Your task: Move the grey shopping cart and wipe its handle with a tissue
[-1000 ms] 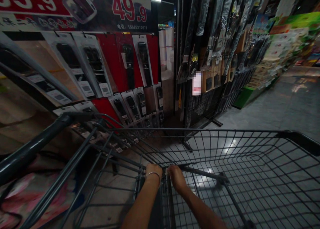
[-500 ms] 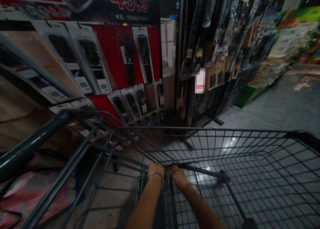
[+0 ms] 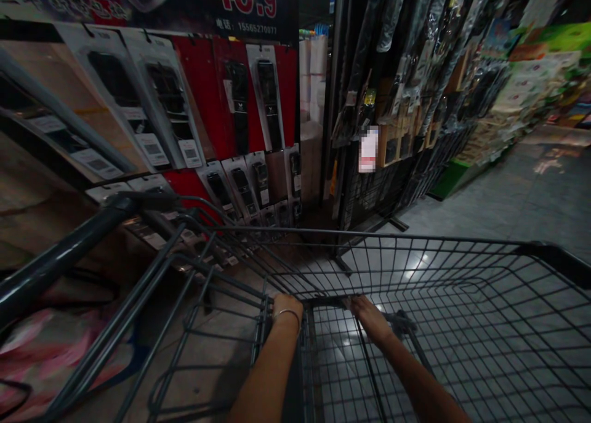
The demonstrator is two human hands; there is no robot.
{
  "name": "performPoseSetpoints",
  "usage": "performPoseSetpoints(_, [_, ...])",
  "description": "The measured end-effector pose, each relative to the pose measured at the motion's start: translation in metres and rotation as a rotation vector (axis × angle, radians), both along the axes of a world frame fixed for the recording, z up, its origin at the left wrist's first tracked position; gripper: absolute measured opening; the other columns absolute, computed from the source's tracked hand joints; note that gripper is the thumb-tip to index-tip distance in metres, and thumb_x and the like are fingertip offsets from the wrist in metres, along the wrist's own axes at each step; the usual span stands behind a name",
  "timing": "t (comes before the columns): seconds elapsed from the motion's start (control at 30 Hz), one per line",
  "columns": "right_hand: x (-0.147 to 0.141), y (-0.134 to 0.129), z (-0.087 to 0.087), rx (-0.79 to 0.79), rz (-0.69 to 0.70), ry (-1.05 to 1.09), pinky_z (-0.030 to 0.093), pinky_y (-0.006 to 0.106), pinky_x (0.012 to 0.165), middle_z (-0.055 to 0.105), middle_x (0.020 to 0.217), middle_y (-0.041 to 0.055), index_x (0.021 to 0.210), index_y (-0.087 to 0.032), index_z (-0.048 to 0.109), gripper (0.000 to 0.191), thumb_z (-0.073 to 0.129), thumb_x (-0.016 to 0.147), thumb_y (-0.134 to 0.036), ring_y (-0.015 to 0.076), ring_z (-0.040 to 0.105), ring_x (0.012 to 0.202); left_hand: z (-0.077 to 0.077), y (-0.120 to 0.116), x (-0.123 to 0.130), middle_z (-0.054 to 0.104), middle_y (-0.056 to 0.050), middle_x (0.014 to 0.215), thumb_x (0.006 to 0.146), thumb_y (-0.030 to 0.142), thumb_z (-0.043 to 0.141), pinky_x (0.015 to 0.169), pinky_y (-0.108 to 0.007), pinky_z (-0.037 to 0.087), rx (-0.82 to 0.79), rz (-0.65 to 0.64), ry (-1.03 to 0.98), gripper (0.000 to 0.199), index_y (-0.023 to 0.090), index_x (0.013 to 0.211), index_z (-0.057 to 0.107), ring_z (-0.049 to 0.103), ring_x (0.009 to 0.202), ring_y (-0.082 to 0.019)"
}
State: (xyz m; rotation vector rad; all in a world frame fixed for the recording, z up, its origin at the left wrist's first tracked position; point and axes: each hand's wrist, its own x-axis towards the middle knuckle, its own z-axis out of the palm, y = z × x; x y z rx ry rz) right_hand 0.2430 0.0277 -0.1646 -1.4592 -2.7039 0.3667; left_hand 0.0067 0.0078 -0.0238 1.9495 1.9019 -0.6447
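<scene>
A dark metal wire shopping cart (image 3: 443, 241) fills the lower view, with its large basket on the right. My left hand (image 3: 287, 309), with a silver bangle at the wrist, is closed over the upright wire divider (image 3: 265, 315) between the cart's rear section and the basket. To its right, my right hand (image 3: 368, 317) has its fingers closed on a dark bar (image 3: 325, 301) inside the basket. This bar runs toward a dark knob-like joint (image 3: 402, 323). The fingertips of both hands are partly hidden.
The cart's push handle (image 3: 69, 250) slants across the left. Beyond the cart stands a rack of packaged belt-like goods (image 3: 270, 103) on red backing. Long plastic-wrapped items hang from a black mesh stand (image 3: 369, 195). A pink-and-white bag (image 3: 50, 343) lies lower left; a grey aisle floor (image 3: 512, 177) stretches right.
My right hand has moved to the right, away from the left hand, along with part of the dark bar. My left hand stays on the divider. The view has shifted slightly.
</scene>
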Motion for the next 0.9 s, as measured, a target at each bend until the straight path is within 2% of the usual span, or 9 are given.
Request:
performPoseSetpoints(0.1, [0.016,-0.005,0.0,0.027,-0.133,0.003,0.041,0.041,0.101,0.061,0.125,0.0144,0.117,-0.014,0.063,0.056,0.034,0.075,0.008,0.0259,0.054,0.118,0.002,0.0,0.001,0.071,-0.012,0.108,0.084,0.005,0.04,0.079,-0.037,0.051,-0.016,-0.03,0.043,0.041,0.024,0.097,0.074,0.065,0.102,-0.026])
performPoseSetpoints(0.2, [0.018,-0.01,0.0,0.054,-0.378,0.07,0.044,0.039,0.095,0.064,0.118,0.0181,0.11,-0.01,0.066,0.056,0.031,0.071,0.009,0.0276,0.059,0.109,0.002,0.0,0.002,0.071,-0.013,0.107,0.084,0.006,0.04,0.079,-0.037,0.051,-0.006,-0.022,0.035,0.039,0.022,0.097,0.074,0.066,0.101,-0.027])
performPoseSetpoints(0.3, [-0.004,-0.011,0.0,0.058,-0.698,0.276,0.047,0.036,0.085,0.069,0.102,0.0198,0.102,-0.007,0.067,0.044,0.033,0.075,0.001,0.0281,0.064,0.095,0.001,0.001,0.002,0.071,-0.013,0.107,0.086,0.009,0.042,0.08,-0.039,0.051,-0.002,-0.019,0.037,0.036,0.023,0.098,0.073,0.066,0.101,-0.027])
performPoseSetpoints(0.37, [-0.031,-0.011,-0.002,0.027,-0.914,0.465,0.049,0.036,0.079,0.071,0.092,0.0196,0.095,-0.006,0.068,0.033,0.039,0.081,-0.011,0.0298,0.066,0.087,-0.001,0.003,0.002,0.071,-0.012,0.108,0.086,0.011,0.044,0.081,-0.039,0.051,-0.022,-0.019,0.042,0.035,0.026,0.099,0.073,0.065,0.102,-0.026])
performPoseSetpoints(0.4, [-0.047,-0.012,-0.004,-0.002,-0.972,0.55,0.049,0.036,0.077,0.071,0.087,0.0194,0.091,-0.006,0.068,0.029,0.042,0.08,-0.014,0.03,0.067,0.084,-0.002,0.003,0.002,0.071,-0.011,0.108,0.086,0.011,0.044,0.081,-0.038,0.051,-0.032,-0.018,0.044,0.035,0.027,0.099,0.073,0.065,0.102,-0.026])
performPoseSetpoints(0.5, [-0.093,-0.016,-0.011,-0.015,-0.907,0.749,0.048,0.033,0.079,0.071,0.086,0.0176,0.087,-0.007,0.069,0.027,0.045,0.08,-0.017,0.0281,0.066,0.084,-0.004,0.004,0.002,0.071,-0.01,0.108,0.086,0.011,0.044,0.08,-0.038,0.051,-0.042,-0.008,0.052,0.036,0.028,0.099,0.073,0.066,0.1,-0.025])
performPoseSetpoints(0.6, [-0.121,-0.022,-0.018,-0.006,-0.765,0.833,0.048,0.031,0.077,0.07,0.084,0.0154,0.084,-0.01,0.068,0.027,0.042,0.081,-0.016,0.0252,0.065,0.081,-0.004,0.004,0.001,0.07,-0.012,0.11,0.085,0.008,0.041,0.08,-0.04,0.05,-0.041,-0.011,0.072,0.04,0.025,0.102,0.072,0.065,0.102,-0.026])
performPoseSetpoints(0.73, [-0.125,-0.028,-0.021,0.015,-0.628,0.813,0.047,0.03,0.077,0.069,0.083,0.013,0.081,-0.013,0.067,0.031,0.036,0.081,-0.011,0.0219,0.063,0.081,-0.003,0.004,0.001,0.07,-0.012,0.11,0.085,0.008,0.041,0.077,-0.037,0.051,-0.044,-0.025,0.077,0.039,0.025,0.102,0.072,0.065,0.102,-0.026])
performPoseSetpoints(0.9, [-0.122,-0.034,-0.018,-0.168,-0.288,0.628,0.043,0.029,0.076,0.067,0.08,0.0094,0.076,-0.014,0.066,0.03,0.037,0.079,-0.006,0.0204,0.06,0.081,-0.001,0.005,0.002,0.071,-0.011,0.108,0.086,0.01,0.044,0.078,-0.037,0.052,-0.043,-0.019,0.065,0.036,0.027,0.101,0.073,0.066,0.101,-0.025])
